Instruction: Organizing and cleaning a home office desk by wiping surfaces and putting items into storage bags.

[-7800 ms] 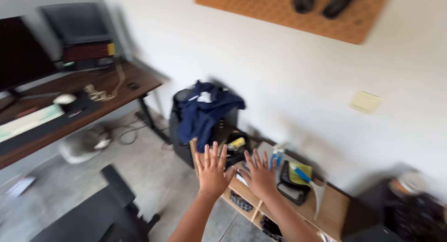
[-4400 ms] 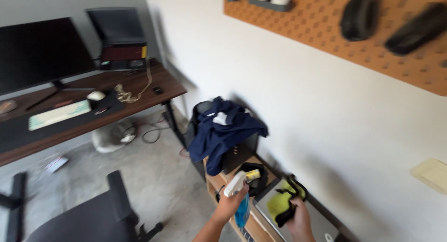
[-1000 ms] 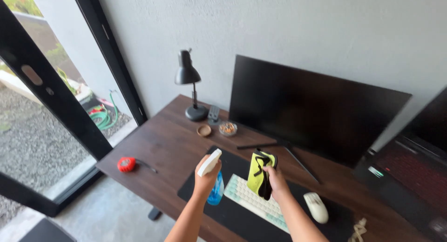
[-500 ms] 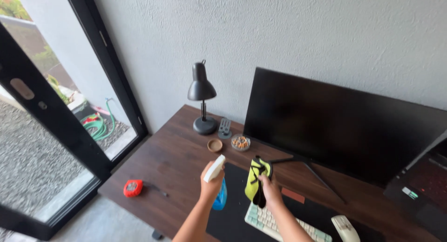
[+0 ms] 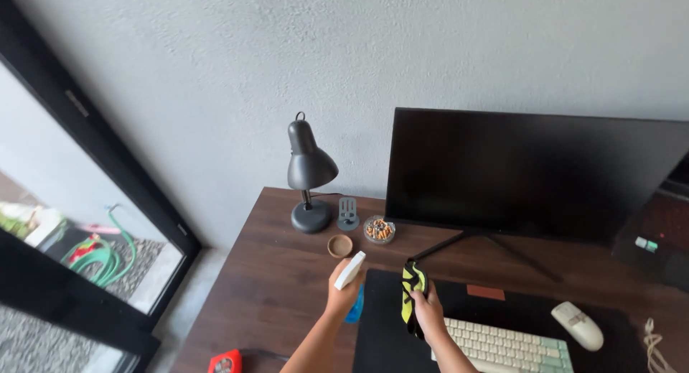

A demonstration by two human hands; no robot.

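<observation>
Over desk [image 5: 273, 287], hands grip spray bottle [image 5: 351, 283] and cloth [image 5: 410, 297].

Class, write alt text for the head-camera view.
A person's left hand holds a blue spray bottle and the right hand a yellow-green cloth above a dark wooden desk with a black monitor, lamp and keyboard.

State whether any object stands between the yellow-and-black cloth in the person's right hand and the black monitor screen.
Nothing visible does. The yellow-and-black cloth, held in the right hand, hangs over the black desk mat; only the thin black monitor stand leg lies below the black monitor screen.
</observation>
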